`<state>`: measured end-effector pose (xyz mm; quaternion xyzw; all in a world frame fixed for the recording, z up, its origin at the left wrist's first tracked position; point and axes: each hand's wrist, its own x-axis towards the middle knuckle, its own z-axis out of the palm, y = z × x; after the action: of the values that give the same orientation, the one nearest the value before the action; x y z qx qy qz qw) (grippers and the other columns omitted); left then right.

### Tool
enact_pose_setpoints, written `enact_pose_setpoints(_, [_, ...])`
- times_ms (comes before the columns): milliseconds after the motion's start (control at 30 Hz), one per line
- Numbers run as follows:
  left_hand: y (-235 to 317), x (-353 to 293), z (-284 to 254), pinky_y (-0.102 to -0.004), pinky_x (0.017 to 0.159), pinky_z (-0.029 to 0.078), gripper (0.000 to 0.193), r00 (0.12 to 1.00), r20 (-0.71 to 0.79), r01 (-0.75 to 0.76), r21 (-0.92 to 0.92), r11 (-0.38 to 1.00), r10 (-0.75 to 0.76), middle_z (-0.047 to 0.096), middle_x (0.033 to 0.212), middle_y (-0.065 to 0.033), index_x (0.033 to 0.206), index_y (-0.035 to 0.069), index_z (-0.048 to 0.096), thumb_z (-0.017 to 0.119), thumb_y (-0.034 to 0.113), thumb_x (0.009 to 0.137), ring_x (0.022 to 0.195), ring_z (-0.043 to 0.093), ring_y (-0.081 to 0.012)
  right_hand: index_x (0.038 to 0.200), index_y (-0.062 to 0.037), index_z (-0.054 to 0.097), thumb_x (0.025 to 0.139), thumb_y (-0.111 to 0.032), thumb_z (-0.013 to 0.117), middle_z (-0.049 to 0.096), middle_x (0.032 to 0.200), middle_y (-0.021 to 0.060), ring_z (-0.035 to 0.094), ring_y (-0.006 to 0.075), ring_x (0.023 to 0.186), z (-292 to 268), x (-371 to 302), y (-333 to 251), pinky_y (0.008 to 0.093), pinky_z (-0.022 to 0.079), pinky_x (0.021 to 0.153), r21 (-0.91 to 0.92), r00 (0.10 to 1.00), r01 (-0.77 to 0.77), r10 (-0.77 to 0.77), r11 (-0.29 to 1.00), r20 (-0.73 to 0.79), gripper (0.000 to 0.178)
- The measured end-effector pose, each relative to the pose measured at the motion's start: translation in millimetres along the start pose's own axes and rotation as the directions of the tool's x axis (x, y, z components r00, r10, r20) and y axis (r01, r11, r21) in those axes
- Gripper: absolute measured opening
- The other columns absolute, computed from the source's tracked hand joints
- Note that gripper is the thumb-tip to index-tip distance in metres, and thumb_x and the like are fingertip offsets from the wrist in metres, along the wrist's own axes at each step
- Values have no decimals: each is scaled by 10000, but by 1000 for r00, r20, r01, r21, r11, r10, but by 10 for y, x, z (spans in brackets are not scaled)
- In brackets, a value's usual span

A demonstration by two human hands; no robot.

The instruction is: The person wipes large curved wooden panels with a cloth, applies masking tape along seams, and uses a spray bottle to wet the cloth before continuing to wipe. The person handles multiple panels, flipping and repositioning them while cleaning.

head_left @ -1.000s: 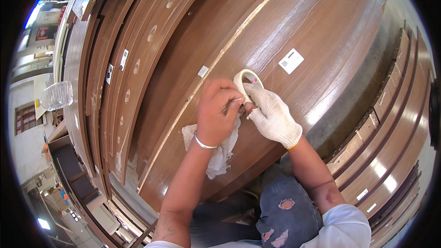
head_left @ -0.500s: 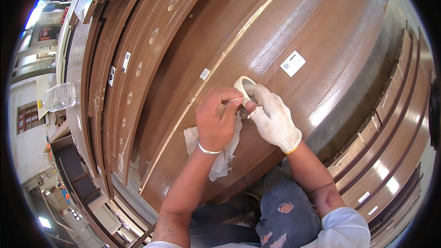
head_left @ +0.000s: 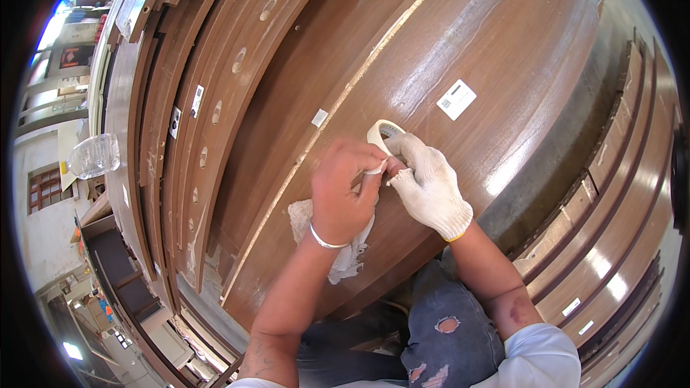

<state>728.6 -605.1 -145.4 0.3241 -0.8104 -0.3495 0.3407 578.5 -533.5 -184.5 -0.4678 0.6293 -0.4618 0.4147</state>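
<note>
My right hand (head_left: 433, 190), in a white knitted glove with the thumb tip bare, grips a roll of cream masking tape (head_left: 374, 138). Its fingers go round the far side of the ring. My left hand (head_left: 340, 194) is bare, with a white band at the wrist. Between its thumb and forefinger it pinches a short piece of tape (head_left: 376, 168) right beside the roll and the right thumb. Whether that piece still joins the roll is hard to make out. Beneath both hands lies a glossy brown wooden panel (head_left: 424, 43), and a crumpled white rag (head_left: 348, 264) rests on it, partly under my left hand.
A white label (head_left: 456, 99) is stuck on the panel, near its raw pale edge (head_left: 359, 72). Brown boards with slots (head_left: 237, 59) stand stacked at the left, beside a clear plastic bottle (head_left: 95, 156). More boards (head_left: 611, 244) are stacked at the right.
My left hand has turned slightly and drawn a bit of tape, now showing more between its fingers. The right hand and the roll have hardly moved.
</note>
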Motion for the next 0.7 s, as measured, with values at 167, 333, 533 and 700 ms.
enact_pose_setpoints(167, [3, -63, 11, -375, 789, 538, 206, 996, -68, -63, 41, 997, 66, 740, 942, -128, 952, 43, 621, 765, -79, 868, 874, 677, -277, 1182, -14, 639, 978, -235, 642, 699, 889, 234, 688, 452, 888, 34, -10, 22, 519, 533, 745, 31, 999, 38, -39, 999, 12, 301])
enact_pose_setpoints(333, [6, -92, -19, -382, 754, 535, 206, 992, -89, -81, 41, 996, 84, 738, 942, -130, 955, 42, 607, 746, -87, 876, 848, 672, -293, 1167, -5, 658, 974, -207, 649, 696, 887, 227, 705, 407, 862, 45, -12, -35, 468, 548, 738, 70, 998, 40, -43, 997, 37, 280])
enact_pose_setpoints(533, [37, -30, -50, -400, 720, 533, 198, 984, -102, -146, 22, 989, 148, 730, 934, -130, 949, 45, 592, 715, -93, 878, 819, 667, -322, 1097, -1, 693, 972, -207, 660, 695, 870, 119, 681, 202, 757, 75, -7, -147, 346, 538, 690, 458, 993, -111, 85, 882, 77, 243])
enact_pose_setpoints(700, [142, 88, -74, -344, 753, 540, 173, 966, -155, -235, -177, 956, 209, 723, 930, -122, 980, 39, 610, 746, -42, 911, 841, 658, -243, 924, -18, 617, 990, -184, 596, 600, 773, 24, 552, 121, 641, -16, 142, -167, 275, 454, 583, 790, 919, -327, 369, 519, 138, 180])
